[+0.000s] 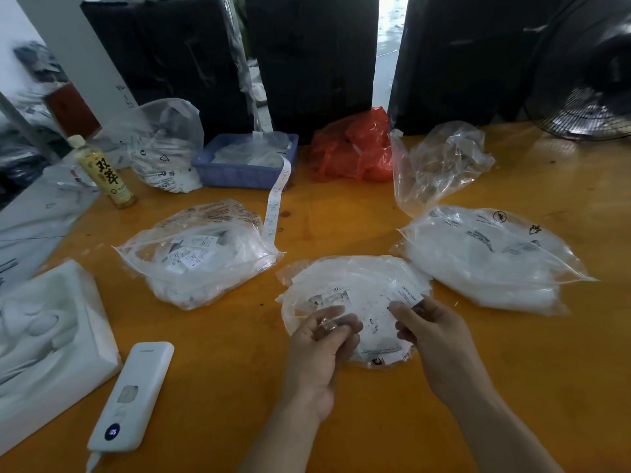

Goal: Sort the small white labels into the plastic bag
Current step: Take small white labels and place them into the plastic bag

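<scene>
Directly ahead of us, the clear plastic bag [355,288] lies flat on the orange table [218,387], and both our hands sit at its near edge. Our left hand [321,346] has its fingers curled in over the bag's left side, seemingly pinching the film or something small against it; motion blur keeps us from telling which. Our right hand [433,332] pinches a small white label [408,295] between thumb and fingertips, just above the bag's right side. The bag is crumpled and see-through, with more white labels [329,297] with dark print lying loose inside.

Further off, a second clear bag of labels [201,257] lies to the left and a fuller white-stuffed bag [491,257] to the right. A white power bank [135,394] rests near our left forearm. A blue tray [244,169] trails a printed label strip [275,209].
</scene>
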